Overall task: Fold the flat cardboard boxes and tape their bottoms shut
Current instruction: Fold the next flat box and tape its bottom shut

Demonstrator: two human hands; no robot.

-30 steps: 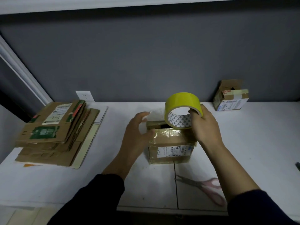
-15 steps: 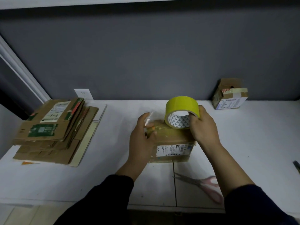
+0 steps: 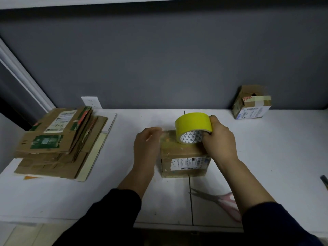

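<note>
A small folded cardboard box [image 3: 184, 162] with a white label stands in the middle of the white table [image 3: 275, 157]. My right hand [image 3: 219, 139] grips a yellow tape roll [image 3: 192, 126] resting on the box's top. A clear strip of tape [image 3: 166, 137] runs left from the roll across the top. My left hand [image 3: 146, 144] pinches the strip's free end at the box's left edge. A stack of flat cardboard boxes [image 3: 58, 141] lies at the left.
A folded, taped box [image 3: 252, 102] stands at the back right against the grey wall. Pink-handled scissors [image 3: 218, 201] lie near the front edge, partly under my right arm. A dark object [image 3: 324, 181] pokes in at the right edge. A wall socket [image 3: 91, 102] sits behind the stack.
My left hand went from hovering beside the box to pinching the tape end at its left edge. The roll came down onto the box top.
</note>
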